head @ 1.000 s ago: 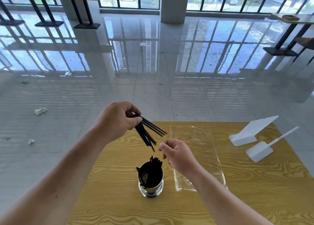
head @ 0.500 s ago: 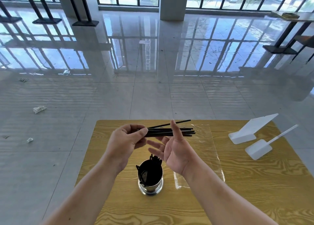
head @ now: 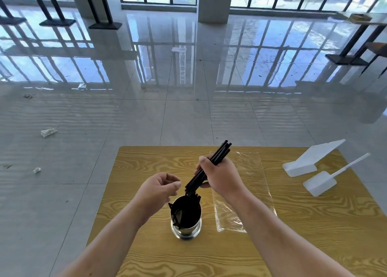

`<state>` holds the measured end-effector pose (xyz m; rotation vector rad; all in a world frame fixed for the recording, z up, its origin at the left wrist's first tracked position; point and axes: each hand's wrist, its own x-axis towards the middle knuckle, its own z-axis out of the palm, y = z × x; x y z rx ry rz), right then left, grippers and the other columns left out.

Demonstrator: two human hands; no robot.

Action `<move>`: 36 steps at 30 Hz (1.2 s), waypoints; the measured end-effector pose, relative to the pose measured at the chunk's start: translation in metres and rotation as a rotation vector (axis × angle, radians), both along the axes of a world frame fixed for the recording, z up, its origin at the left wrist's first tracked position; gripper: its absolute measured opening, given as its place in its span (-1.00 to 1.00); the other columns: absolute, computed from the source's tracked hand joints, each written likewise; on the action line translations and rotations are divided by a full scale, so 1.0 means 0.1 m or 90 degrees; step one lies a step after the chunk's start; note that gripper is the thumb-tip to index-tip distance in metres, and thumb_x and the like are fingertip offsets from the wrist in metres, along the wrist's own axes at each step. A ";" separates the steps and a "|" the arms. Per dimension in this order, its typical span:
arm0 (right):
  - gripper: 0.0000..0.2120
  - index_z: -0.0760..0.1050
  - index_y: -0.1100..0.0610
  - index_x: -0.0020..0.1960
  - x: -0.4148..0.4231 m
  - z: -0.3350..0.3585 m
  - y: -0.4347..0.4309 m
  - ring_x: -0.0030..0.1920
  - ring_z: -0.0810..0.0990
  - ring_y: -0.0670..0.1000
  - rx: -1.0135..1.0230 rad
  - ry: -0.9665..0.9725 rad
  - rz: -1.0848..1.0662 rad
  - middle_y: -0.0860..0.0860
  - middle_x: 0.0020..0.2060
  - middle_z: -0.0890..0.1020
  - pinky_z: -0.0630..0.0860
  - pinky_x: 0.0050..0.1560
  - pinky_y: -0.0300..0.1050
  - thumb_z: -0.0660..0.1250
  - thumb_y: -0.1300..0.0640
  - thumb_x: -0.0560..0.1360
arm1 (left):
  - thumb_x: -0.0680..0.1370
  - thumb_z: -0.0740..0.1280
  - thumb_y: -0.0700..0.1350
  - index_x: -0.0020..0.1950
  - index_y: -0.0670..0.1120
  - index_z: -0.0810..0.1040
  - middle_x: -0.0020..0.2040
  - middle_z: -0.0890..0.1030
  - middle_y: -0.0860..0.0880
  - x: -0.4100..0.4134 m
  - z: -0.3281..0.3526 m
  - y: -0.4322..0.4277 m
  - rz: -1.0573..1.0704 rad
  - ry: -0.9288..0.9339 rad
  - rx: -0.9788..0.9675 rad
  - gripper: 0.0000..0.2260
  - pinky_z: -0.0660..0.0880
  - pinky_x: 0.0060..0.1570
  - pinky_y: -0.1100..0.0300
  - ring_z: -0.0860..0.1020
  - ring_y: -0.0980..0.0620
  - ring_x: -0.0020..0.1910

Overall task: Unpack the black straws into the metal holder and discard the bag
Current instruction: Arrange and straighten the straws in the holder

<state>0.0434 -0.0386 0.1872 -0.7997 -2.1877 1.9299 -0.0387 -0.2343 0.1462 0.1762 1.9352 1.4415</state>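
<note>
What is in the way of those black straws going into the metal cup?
Nothing visible. The right hand holds the black straws, lower ends at the open mouth of the metal holder. The left hand sits beside the rim, not over it. The straws already inside seem to leave room.

The right hand covers the middle of the straws, whose lower tips vanish inside the dark holder. The right forearm hides part of the bag. The table runs off the bottom edge. Scraps at left are too small to identify.
</note>
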 end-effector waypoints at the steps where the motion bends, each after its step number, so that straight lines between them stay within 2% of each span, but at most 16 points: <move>1: -0.66 0.67 0.14 -0.19 0.00 0.00 -0.01 -0.16 0.79 0.08 0.044 0.003 0.018 0.12 -0.21 0.76 0.77 -0.13 0.16 0.34 -0.01 0.67 | 0.60 0.50 -0.09 0.04 -0.04 0.71 -0.15 0.74 0.00 -0.02 -0.02 -0.02 0.013 0.032 -0.027 -0.94 0.63 -0.07 0.11 0.71 0.04 -0.10; 4: -0.56 0.58 0.25 -0.18 0.02 -0.07 -0.10 -0.20 0.70 0.27 0.154 -0.015 0.084 0.26 -0.23 0.68 0.71 -0.10 0.30 0.33 -0.11 0.64 | 0.60 0.47 -0.07 0.01 0.00 0.70 -0.15 0.73 -0.04 -0.08 -0.10 -0.07 0.062 0.097 -0.073 -0.97 0.61 -0.16 0.14 0.67 0.04 -0.17; 5: -0.55 0.56 0.26 -0.17 0.04 -0.13 -0.14 -0.25 0.66 0.25 0.158 -0.031 0.107 0.25 -0.25 0.66 0.68 -0.10 0.27 0.33 -0.13 0.63 | 0.61 0.47 -0.06 0.00 0.01 0.69 -0.15 0.72 -0.04 -0.10 -0.12 -0.08 0.075 0.114 -0.085 -0.97 0.59 -0.19 0.14 0.65 0.04 -0.20; 7: -0.63 0.60 0.16 -0.13 0.10 -0.28 -0.21 -0.29 0.65 0.03 0.165 -0.086 0.172 0.06 -0.30 0.67 0.68 -0.12 0.09 0.38 -0.15 0.62 | 0.61 0.45 -0.04 0.01 0.06 0.66 -0.14 0.71 0.01 -0.11 -0.17 -0.10 0.085 0.148 -0.121 -0.99 0.55 -0.25 0.17 0.62 0.07 -0.23; 8: -0.71 0.64 0.06 -0.09 0.13 -0.35 -0.23 -0.24 0.69 -0.06 0.181 -0.109 0.204 -0.03 -0.25 0.72 0.68 -0.09 -0.02 0.39 -0.15 0.61 | 0.61 0.45 -0.02 0.02 0.08 0.65 -0.13 0.71 0.02 -0.12 -0.19 -0.10 0.086 0.161 -0.138 -0.98 0.54 -0.25 0.19 0.63 0.07 -0.22; 11: -0.86 0.68 -0.11 0.00 0.20 -0.48 -0.19 -0.11 0.74 -0.17 0.162 -0.116 0.206 -0.12 -0.12 0.77 0.69 -0.13 -0.24 0.44 -0.15 0.59 | 0.60 0.45 0.01 0.03 0.13 0.61 -0.09 0.71 0.04 -0.15 -0.22 -0.11 0.067 0.176 -0.169 -0.95 0.55 -0.28 0.23 0.65 0.09 -0.19; 14: -0.92 0.67 -0.13 0.02 0.18 -0.51 -0.09 -0.11 0.73 -0.24 0.125 -0.088 0.158 -0.19 -0.13 0.76 0.64 -0.17 -0.32 0.45 -0.11 0.59 | 0.59 0.46 0.06 0.10 0.16 0.59 0.00 0.69 0.07 -0.17 -0.27 -0.11 -0.001 0.175 -0.205 -0.88 0.55 -0.25 0.27 0.66 0.12 -0.13; 18: -0.97 0.64 -0.14 0.00 0.21 -0.63 0.02 -0.13 0.67 -0.26 0.206 -0.110 0.101 -0.18 -0.16 0.72 0.61 -0.18 -0.29 0.43 -0.07 0.59 | 0.52 0.49 0.21 0.34 0.18 0.51 0.22 0.56 0.15 -0.09 -0.32 0.03 -0.145 0.184 -0.252 -0.57 0.47 -0.10 0.26 0.58 0.19 0.07; 20: -0.88 0.62 -0.13 0.10 0.25 -0.69 0.05 -0.10 0.67 -0.19 0.213 -0.166 0.113 -0.16 -0.08 0.70 0.63 -0.15 -0.25 0.41 -0.08 0.58 | 0.47 0.51 0.27 0.44 0.19 0.46 0.29 0.52 0.15 -0.05 -0.32 0.12 -0.203 0.208 -0.282 -0.42 0.48 -0.05 0.24 0.56 0.15 0.13; 23: -0.61 0.54 -0.08 0.35 0.31 -0.79 0.03 0.00 0.66 -0.14 0.188 -0.269 0.182 -0.16 0.04 0.64 0.58 -0.10 -0.21 0.42 -0.15 0.55 | 0.43 0.51 0.26 0.50 0.20 0.43 0.37 0.49 0.14 -0.01 -0.32 0.24 -0.274 0.264 -0.337 -0.34 0.53 0.02 0.23 0.56 0.11 0.18; 25: -0.54 0.53 -0.05 0.42 0.33 -0.84 0.00 0.02 0.67 -0.11 0.174 -0.297 0.206 -0.14 0.06 0.65 0.60 -0.04 -0.17 0.42 -0.11 0.56 | 0.46 0.49 0.22 0.49 0.19 0.44 0.41 0.51 0.12 0.00 -0.31 0.31 -0.313 0.324 -0.374 -0.38 0.54 0.10 0.20 0.55 0.09 0.23; 27: -0.59 0.58 -0.01 0.39 0.32 -0.86 -0.03 -0.01 0.69 -0.08 0.164 -0.298 0.212 -0.11 0.04 0.70 0.65 -0.03 -0.12 0.42 -0.04 0.56 | 0.49 0.48 0.16 0.45 0.17 0.49 0.39 0.56 0.12 0.01 -0.29 0.38 -0.340 0.376 -0.401 -0.47 0.55 0.15 0.15 0.56 0.06 0.26; 31: -0.70 0.66 -0.02 0.27 0.31 -0.86 -0.05 -0.14 0.66 -0.13 0.159 -0.273 0.215 -0.10 -0.04 0.74 0.55 -0.18 -0.19 0.40 0.03 0.55 | 0.55 0.44 0.07 0.25 0.17 0.57 0.22 0.63 0.12 0.03 -0.27 0.46 -0.382 0.444 -0.437 -0.72 0.50 0.02 0.13 0.59 0.02 0.17; 33: -0.73 0.68 -0.04 0.23 0.32 -0.86 -0.04 -0.18 0.66 -0.14 0.153 -0.270 0.214 -0.10 -0.07 0.75 0.55 -0.19 -0.19 0.39 0.02 0.55 | 0.57 0.41 0.03 0.18 0.16 0.58 0.16 0.64 0.13 0.04 -0.28 0.47 -0.391 0.469 -0.440 -0.81 0.47 -0.04 0.15 0.58 0.03 0.13; 36: -0.79 0.68 -0.05 0.17 0.36 -0.86 -0.01 -0.07 0.74 -0.07 0.140 -0.275 0.200 -0.09 -0.06 0.77 0.71 -0.01 -0.05 0.41 -0.01 0.55 | 0.58 0.40 0.03 0.11 0.16 0.59 0.09 0.63 0.15 0.05 -0.29 0.50 -0.395 0.480 -0.430 -0.88 0.52 -0.02 0.14 0.57 0.05 0.07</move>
